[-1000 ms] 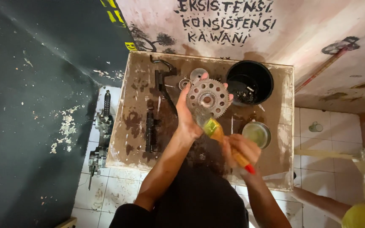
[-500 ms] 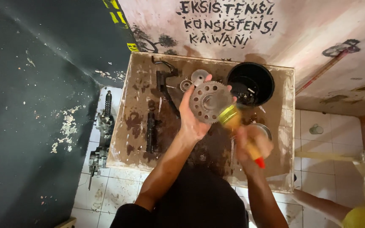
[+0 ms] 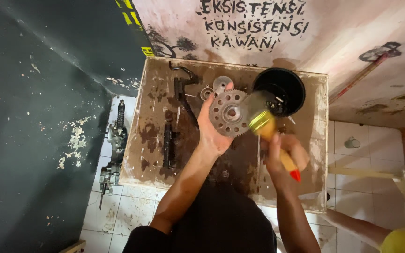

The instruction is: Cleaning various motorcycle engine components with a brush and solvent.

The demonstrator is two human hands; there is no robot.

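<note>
Head view: your hands over desk (image 3: 151,154)
Left hand (image 3: 214,133): grip grasping sprocket gear (image 3: 229,113)
Right hand (image 3: 284,157): grip clenched on paintbrush (image 3: 275,138), bristles blurred

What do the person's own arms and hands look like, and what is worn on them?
Both forearms are bare: no sleeves reach them, and no gloves, watch or rings show. The left hand and right hand are uncovered, fingers bare. Dark clothing shows only near the body, at the picture's lower edge.
</note>
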